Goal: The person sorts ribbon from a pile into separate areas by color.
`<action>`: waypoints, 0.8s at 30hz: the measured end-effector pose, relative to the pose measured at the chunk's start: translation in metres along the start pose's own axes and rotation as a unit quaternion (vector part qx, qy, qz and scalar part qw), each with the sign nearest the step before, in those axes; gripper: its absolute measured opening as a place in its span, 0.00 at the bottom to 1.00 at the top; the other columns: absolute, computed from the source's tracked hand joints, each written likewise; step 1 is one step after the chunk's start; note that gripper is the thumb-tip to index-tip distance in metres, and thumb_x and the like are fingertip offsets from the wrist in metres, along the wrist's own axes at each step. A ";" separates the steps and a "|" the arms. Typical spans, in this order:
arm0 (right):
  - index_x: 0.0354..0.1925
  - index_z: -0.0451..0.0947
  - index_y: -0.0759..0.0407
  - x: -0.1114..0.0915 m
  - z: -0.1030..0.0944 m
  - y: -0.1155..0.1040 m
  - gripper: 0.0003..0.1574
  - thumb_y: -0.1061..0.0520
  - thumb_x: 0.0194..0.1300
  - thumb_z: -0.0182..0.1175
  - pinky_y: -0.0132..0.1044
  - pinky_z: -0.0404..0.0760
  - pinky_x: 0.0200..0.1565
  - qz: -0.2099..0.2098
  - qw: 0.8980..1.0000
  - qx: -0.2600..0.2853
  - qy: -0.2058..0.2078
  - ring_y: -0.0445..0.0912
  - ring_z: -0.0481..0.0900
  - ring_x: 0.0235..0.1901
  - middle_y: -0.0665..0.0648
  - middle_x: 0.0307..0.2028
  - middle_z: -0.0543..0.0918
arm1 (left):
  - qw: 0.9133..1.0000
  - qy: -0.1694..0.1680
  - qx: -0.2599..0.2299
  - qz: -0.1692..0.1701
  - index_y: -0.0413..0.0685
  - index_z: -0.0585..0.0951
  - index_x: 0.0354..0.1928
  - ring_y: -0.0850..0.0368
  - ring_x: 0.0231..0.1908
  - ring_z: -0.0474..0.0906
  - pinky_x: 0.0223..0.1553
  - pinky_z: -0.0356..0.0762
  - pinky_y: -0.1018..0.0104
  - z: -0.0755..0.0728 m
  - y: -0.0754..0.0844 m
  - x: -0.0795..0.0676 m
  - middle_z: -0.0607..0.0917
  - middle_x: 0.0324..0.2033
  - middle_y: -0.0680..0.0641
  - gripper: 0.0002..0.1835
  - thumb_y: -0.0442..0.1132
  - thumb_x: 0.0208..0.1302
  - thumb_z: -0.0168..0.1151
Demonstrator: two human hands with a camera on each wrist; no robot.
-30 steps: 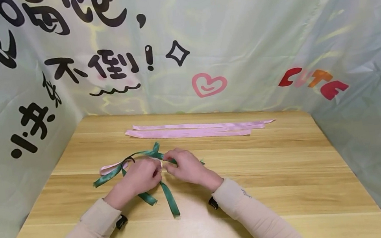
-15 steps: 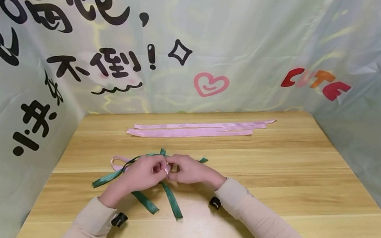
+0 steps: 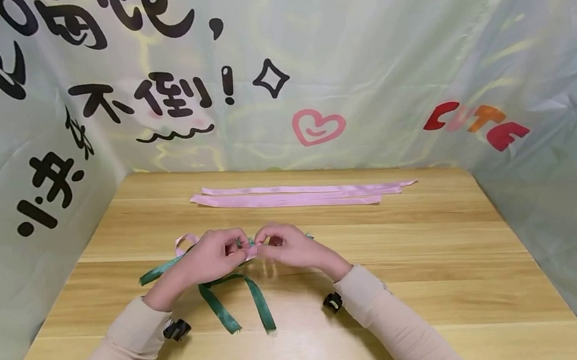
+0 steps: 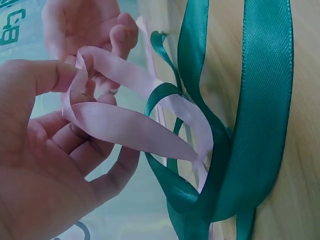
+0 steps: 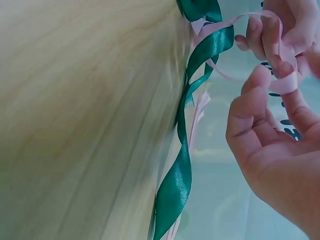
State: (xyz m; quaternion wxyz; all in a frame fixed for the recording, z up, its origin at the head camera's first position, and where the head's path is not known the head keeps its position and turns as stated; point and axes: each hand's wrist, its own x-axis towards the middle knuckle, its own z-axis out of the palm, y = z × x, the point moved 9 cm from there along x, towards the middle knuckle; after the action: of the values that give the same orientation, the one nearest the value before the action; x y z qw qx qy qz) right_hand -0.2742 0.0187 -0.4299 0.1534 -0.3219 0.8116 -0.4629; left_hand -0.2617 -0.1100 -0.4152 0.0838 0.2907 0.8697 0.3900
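Far left on my screen, a glossy green satin ribbon [image 3: 158, 271] trails over the light wood-grain desk [image 3: 412, 261]. Next, the left hand [image 3: 211, 256], thumb and finger pinching a narrow pale-pink satin ribbon [image 4: 125, 122]! I've got that pink ribbon right between the hands, its loop running down among the green loops. And here's the right hand [image 3: 296, 246], pinching the same pink ribbon just beside. Beyond them I spot long, flat pink ribbon strips [image 3: 290, 196] lying nearly side by side.
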 end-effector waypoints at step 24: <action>0.39 0.85 0.59 -0.008 -0.025 0.007 0.09 0.54 0.74 0.63 0.34 0.69 0.25 0.027 0.994 0.099 0.038 0.43 0.70 0.19 0.60 0.24 0.78 | 0.999 0.029 -0.015 -0.001 0.49 0.82 0.24 0.54 0.23 0.73 0.32 0.72 0.66 -0.019 0.009 -0.002 0.79 0.21 0.56 0.19 0.45 0.76 0.65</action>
State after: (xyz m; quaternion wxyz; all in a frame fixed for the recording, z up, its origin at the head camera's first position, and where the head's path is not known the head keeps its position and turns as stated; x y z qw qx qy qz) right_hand -0.2842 0.0426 -0.4230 0.1655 -0.2655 0.7754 -0.5486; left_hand -0.2630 -0.1189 -0.3960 0.0630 0.2772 0.8661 0.4111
